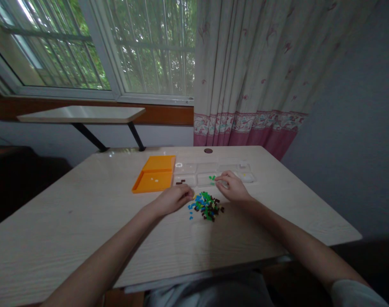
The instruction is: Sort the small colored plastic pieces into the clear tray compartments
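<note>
Beside the mixed pile (207, 205), the left hand (175, 198) curls and the right hand (233, 187) bends near green pieces (212, 177), both grips unclear.

Barred window (156, 47) — floral curtain (232, 64) at its right, pink along hem — pale shelf (95, 114) on slanted black legs (136, 136).

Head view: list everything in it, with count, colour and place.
table: one, pale wood, centre
clear tray: one, transparent, on the table
piece pile: one, blue, green, brown, yellow, nearer than the tray
brown pieces: several, tray's near-left compartment
green pieces: several, tray's near middle compartment
orange case: one, open, left of the tray
white pieces: two visible, in the case
shelf: one, pale, back left
window: one, pale frame, back left
curtain: one, white and pink, back
wall: pale grey, right
left hand: one, bare, at the pile's left edge
right hand: one, bare, beside the green pieces
</note>
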Demonstrator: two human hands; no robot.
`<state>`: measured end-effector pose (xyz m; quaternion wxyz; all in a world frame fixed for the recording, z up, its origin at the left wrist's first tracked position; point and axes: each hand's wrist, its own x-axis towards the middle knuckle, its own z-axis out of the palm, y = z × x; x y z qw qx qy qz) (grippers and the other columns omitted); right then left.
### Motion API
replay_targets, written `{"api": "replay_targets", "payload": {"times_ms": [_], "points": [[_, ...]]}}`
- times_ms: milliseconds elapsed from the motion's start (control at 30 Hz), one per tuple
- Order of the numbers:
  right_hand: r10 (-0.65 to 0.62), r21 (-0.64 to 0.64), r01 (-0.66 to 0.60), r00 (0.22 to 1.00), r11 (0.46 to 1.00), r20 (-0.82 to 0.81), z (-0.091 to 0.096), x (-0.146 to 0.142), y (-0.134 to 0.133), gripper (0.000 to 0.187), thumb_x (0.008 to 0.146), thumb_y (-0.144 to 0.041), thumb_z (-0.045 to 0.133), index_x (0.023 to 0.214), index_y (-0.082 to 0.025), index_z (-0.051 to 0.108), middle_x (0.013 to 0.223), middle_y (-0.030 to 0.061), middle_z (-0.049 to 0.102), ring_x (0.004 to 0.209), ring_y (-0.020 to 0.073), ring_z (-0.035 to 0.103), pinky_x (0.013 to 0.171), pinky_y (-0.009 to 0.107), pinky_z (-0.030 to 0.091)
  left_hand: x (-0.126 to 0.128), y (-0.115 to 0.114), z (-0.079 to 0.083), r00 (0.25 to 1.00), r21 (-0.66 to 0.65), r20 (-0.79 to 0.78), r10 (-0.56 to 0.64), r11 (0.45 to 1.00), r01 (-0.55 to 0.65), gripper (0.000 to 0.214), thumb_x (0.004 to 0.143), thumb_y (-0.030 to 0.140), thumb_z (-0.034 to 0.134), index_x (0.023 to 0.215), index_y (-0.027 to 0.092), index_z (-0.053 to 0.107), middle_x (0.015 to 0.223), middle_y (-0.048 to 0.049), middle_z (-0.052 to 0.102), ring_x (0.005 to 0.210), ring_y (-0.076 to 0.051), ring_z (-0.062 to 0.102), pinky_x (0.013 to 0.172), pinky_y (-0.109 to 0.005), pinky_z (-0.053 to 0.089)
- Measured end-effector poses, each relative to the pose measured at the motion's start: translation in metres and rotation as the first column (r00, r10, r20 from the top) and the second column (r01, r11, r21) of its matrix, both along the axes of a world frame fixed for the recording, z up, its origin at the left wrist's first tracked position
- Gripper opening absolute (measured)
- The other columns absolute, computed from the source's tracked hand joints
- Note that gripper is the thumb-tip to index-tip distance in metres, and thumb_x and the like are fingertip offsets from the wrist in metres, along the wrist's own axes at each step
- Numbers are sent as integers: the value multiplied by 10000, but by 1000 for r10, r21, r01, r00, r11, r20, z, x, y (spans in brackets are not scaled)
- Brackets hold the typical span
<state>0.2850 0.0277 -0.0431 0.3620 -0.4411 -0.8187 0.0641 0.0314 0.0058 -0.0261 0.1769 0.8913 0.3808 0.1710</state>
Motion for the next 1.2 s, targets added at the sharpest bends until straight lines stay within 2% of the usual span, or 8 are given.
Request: {"api": "replay_targets", "payload": {"times_ms": [100, 200, 500, 633, 767, 900, 1033, 1200], "points": [[112, 29, -113, 993, 993, 24, -4, -13, -12, 160, 787, -261, 559, 901, -201, 655, 842, 50, 597, 806, 158, 560, 743, 265, 440, 9, -4, 1, 986, -74, 165, 37, 997, -25, 236, 862, 298, 407, 802, 139, 570, 756, -41, 589, 700, -126, 525, 624, -213, 404], [185, 66, -188, 981, 980, 51, -6, -24, -24, 160, 790, -301, 575, 897, -215, 657, 804, 43, 635, 757, 149, 567, 711, 254, 428, 17, -9, 0, 966, -145, 252, 48, 989, -11, 260, 859, 320, 417, 821, 123, 583, 741, -41, 593, 678, -123, 521, 602, -209, 401], [253, 111, -251, 967, 962, -8, -3, -29, -37, 153, 791, -321, 590, 787, -186, 662, 689, 23, 642, 635, 111, 562, 609, 213, 404, 24, -14, -1, 953, -94, 298, 51, 995, -24, 208, 832, 280, 486, 797, 134, 630, 757, -36, 624, 717, -123, 552, 663, -209, 405], [264, 101, -261, 964, 960, -21, -2, -30, -39, 146, 793, -313, 585, 759, -186, 649, 685, 17, 639, 634, 109, 564, 607, 211, 407, 24, -14, -1, 952, -101, 301, 57, 995, -28, 189, 816, 276, 518, 774, 142, 645, 723, -26, 630, 684, -115, 557, 635, -202, 403], [301, 101, -298, 954, 949, -15, -3, -29, -38, 132, 796, -285, 572, 745, -183, 638, 663, 13, 625, 608, 104, 550, 577, 204, 405, 23, -14, 0, 961, -104, 277, 19, 995, 10, 200, 816, 291, 522, 786, 146, 655, 723, -29, 639, 683, -117, 566, 633, -206, 412], [342, 214, -332, 940, 919, -13, -1, -23, -31, 113, 795, -259, 571, 752, -181, 640, 673, 22, 631, 619, 106, 561, 580, 208, 422, 12, -8, 3, 969, -26, 247, 4, 1000, 2, 232, 853, 295, 459, 887, 165, 648, 820, -44, 651, 769, -129, 574, 700, -224, 427], [272, 394, -205, 955, 896, -122, 9, -11, -21, 83, 784, -226, 590, 743, -181, 647, 671, 31, 638, 618, 112, 571, 574, 214, 449, 0, 0, 0, 991, 96, 88, 97, 990, -106, 261, 866, 293, 413, 945, 180, 635, 881, -58, 637, 829, -153, 569, 743, -251, 434], [204, 433, -98, 957, 896, -205, 16, 4, -11, 71, 780, -208, 595, 760, -173, 653, 676, 37, 625, 579, 103, 553, 517, 208, 454, 1, -1, -6, 992, 151, -111, 60, 988, -43, 291, 876, 268, 371, 1070, 222, 583, 984, -54, 588, 912, -161, 553, 777, -250, 443]]}}
